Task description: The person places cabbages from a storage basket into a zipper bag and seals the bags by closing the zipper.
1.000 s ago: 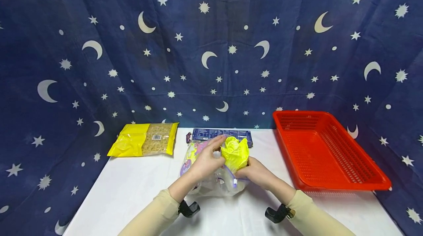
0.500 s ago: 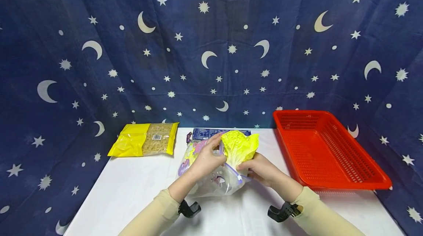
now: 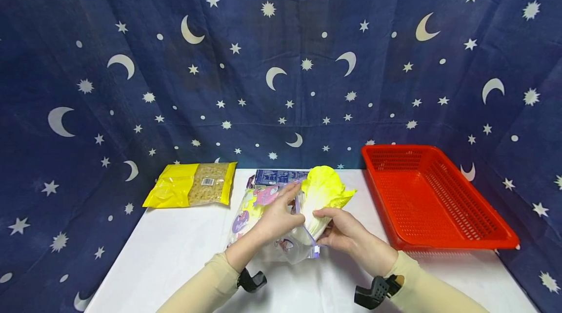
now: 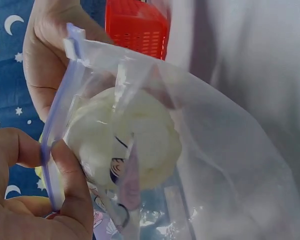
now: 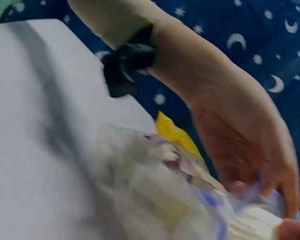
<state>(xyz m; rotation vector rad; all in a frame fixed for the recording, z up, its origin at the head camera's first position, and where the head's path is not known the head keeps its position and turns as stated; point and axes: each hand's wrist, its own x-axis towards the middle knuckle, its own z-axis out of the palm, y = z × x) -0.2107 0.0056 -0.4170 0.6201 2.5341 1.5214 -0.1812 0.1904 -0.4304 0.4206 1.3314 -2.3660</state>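
**Napa cabbage at the bag mouth, leaves out, base behind plastic**

Left hand (image 3: pixel 277 216): thumb and fingers are pinching the purple zip strip (image 4: pixel 51 122) of a clear printed zip bag (image 3: pixel 246 213). Right hand (image 3: pixel 349 235): thumb is pressing on the white ribs of a napa cabbage (image 3: pixel 324 190), fingers curling beneath; I am counting that as a hold, though the fingertips are partly hidden.

The cabbage is sitting tilted at the bag mouth, yellow leaves standing outside, its pale base showing through the plastic in the left wrist view. I am judging it fairly weighty, firm along the ribs, tender and easily torn at the frilled leaves. I am favouring a grip around the white base. The bag I am expecting to be light, limp and slippery, best taken by its stiffer zip edge.

Farther out, a dark blue packet (image 3: pixel 276 177) is lying behind the bag, a yellow packet (image 3: pixel 190 186) is resting leftward, and a red basket (image 3: pixel 412 205) is standing rightward.
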